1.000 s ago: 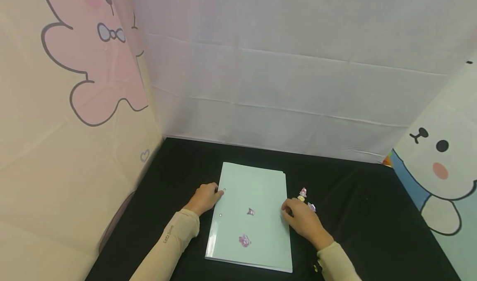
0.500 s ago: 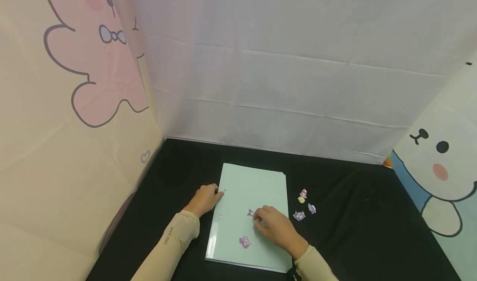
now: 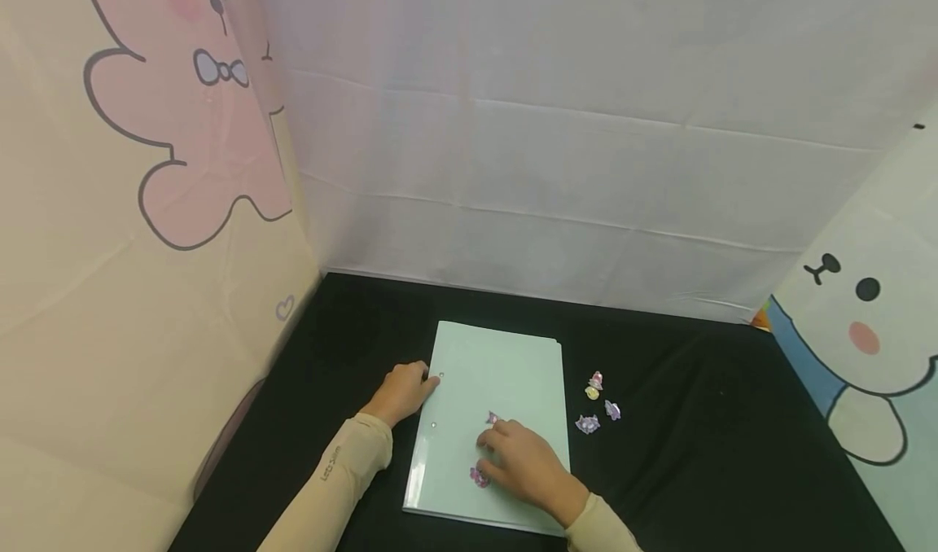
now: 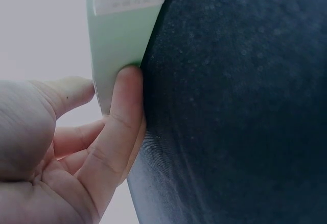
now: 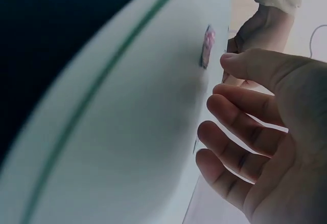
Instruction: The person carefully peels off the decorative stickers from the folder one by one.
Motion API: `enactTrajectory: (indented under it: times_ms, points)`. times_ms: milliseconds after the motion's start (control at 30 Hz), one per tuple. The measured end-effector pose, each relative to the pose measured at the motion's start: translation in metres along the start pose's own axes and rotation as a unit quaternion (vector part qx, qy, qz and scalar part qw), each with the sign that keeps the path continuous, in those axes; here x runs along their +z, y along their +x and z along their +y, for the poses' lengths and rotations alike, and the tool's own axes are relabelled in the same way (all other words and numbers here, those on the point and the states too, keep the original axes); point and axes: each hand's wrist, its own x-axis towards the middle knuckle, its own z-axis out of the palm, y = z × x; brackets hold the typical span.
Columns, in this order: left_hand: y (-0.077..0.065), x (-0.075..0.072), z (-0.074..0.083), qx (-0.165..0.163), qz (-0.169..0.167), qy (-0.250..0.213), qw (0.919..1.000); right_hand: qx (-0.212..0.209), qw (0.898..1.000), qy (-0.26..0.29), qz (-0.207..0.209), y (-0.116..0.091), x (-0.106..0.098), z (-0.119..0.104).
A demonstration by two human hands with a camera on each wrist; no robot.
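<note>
A pale mint binder (image 3: 506,373) with two rivets along its left side lies on the black cloth. At its left edge, my left hand (image 3: 399,391) pinches it, thumb against the cover and a finger on the spine, as the left wrist view shows. My right hand (image 3: 523,464) hovers over the lower part of the cover, fingers loosely bent with nothing between them. Two small shiny character-shaped pieces lie on the cover: a pink-purple piece (image 3: 479,477) beside the right thumb, and a smaller purple piece (image 3: 493,417) partly hidden behind the right fingers.
Right of the binder, several more shiny pieces lie on the cloth: a pink and yellow pair (image 3: 594,385), a purple piece (image 3: 612,410) and a wider lilac one (image 3: 588,424). Pale fabric walls (image 3: 557,169) with cartoon animals surround the black-covered table (image 3: 718,454).
From the binder's right edge, my right hand has moved left across the cover, then down toward the pink-purple piece. It has uncovered the lilac piece. My left hand has stayed put.
</note>
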Motion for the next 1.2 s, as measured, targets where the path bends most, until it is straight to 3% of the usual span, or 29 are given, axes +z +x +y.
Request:
enactTrajectory:
  times_ms: [500,833,1200]
  points:
    - [0.002,0.002,-0.003,0.012,-0.001,-0.004,0.9999,-0.025,0.999,-0.024,0.009,-0.007,0.007,-0.007]
    - [0.001,-0.002,0.002,-0.005,-0.004,-0.006,1.0,-0.039,0.998,-0.053,0.016,-0.007,0.012,-0.008]
    - [0.001,0.0,0.002,-0.003,-0.003,0.003,1.0,-0.026,0.998,-0.045,-0.02,-0.004,0.009,-0.012]
